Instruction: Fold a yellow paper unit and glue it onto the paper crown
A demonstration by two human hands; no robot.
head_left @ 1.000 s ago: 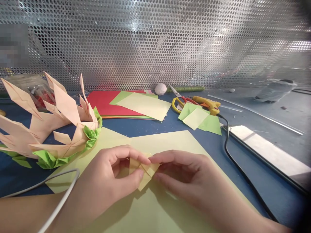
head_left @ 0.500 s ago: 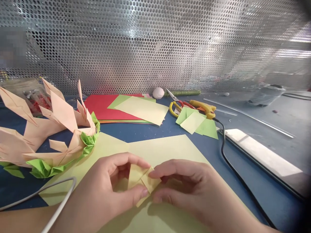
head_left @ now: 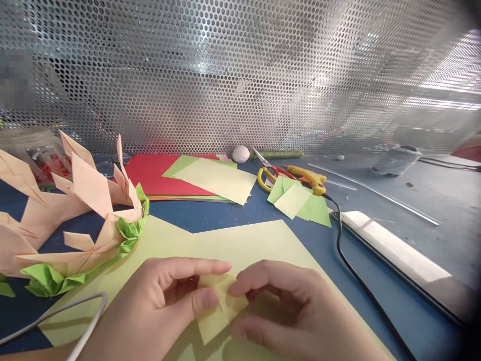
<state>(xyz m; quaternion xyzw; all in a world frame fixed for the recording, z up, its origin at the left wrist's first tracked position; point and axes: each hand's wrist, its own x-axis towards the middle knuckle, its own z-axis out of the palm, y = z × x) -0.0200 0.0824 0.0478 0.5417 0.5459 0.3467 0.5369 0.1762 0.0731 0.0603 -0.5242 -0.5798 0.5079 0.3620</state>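
My left hand (head_left: 158, 306) and my right hand (head_left: 289, 311) meet low in the middle of the view, both pinching a small folded piece of pale yellow paper (head_left: 218, 308). My left thumb and forefinger press its left side. The right forefinger and thumb grip its right edge. The hands rest over large pale yellow sheets (head_left: 248, 240) lying on the blue table (head_left: 233, 213).
A pink and green folded paper flower (head_left: 82, 220) stands at the left, a grey cable (head_left: 60, 316) in front of it. Behind lie a stack of red, green and yellow sheets (head_left: 188, 178), scissors (head_left: 268, 170), a yellow glue gun (head_left: 310, 178) with black cord (head_left: 361, 286), and green paper squares (head_left: 296, 198).
The view has tilted up a little, so the hands sit lower in frame. The folded piece has been turned and pressed flatter between the fingers.
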